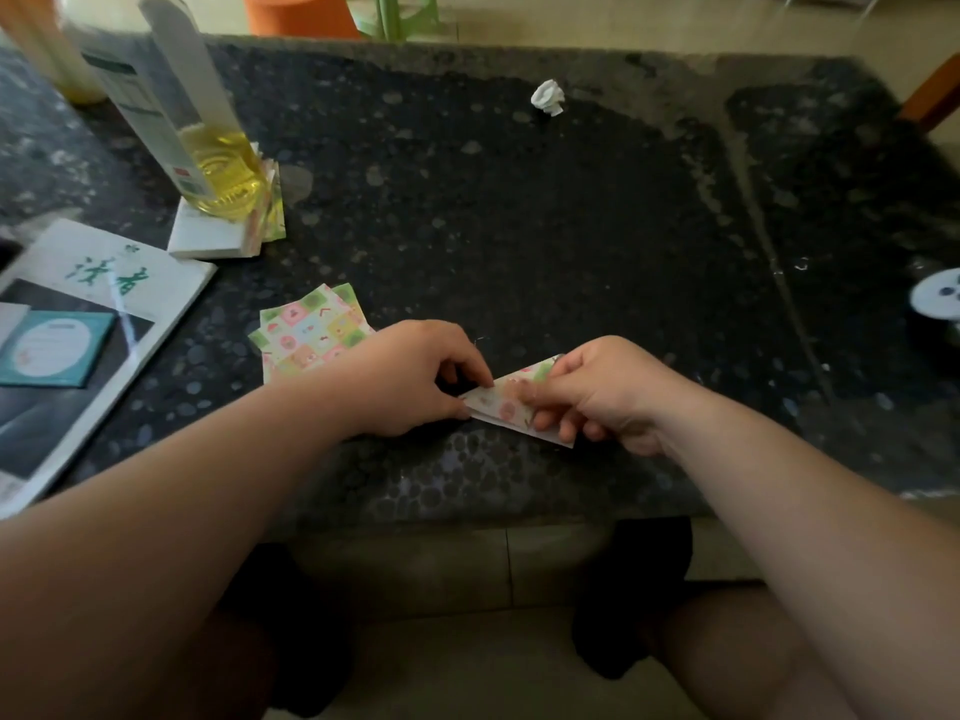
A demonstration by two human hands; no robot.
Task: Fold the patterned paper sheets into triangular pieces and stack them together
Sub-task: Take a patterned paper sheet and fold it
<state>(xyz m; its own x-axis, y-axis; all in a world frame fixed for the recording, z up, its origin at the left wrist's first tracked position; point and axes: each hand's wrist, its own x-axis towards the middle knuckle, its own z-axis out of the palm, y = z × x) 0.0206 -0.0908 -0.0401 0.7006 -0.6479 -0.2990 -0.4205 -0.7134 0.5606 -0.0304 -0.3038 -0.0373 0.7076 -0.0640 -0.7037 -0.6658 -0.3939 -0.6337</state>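
A folded patterned paper piece (501,402) lies on the dark stone table (519,226) near its front edge. My left hand (410,379) pinches the piece's left end with thumb and forefinger. My right hand (597,392) grips its right part, fingers curled over the top. To the left of my left hand lies a small pile of patterned sheets (306,330), pink and green checks facing up. More patterned paper (272,210) sticks out from under a bottle at the back left.
A bottle of yellow liquid (208,148) stands on a white pad (208,236) at the back left. A magazine (78,345) lies at the left edge. A crumpled white paper ball (548,97) sits far back. A white round object (937,301) is at the right edge.
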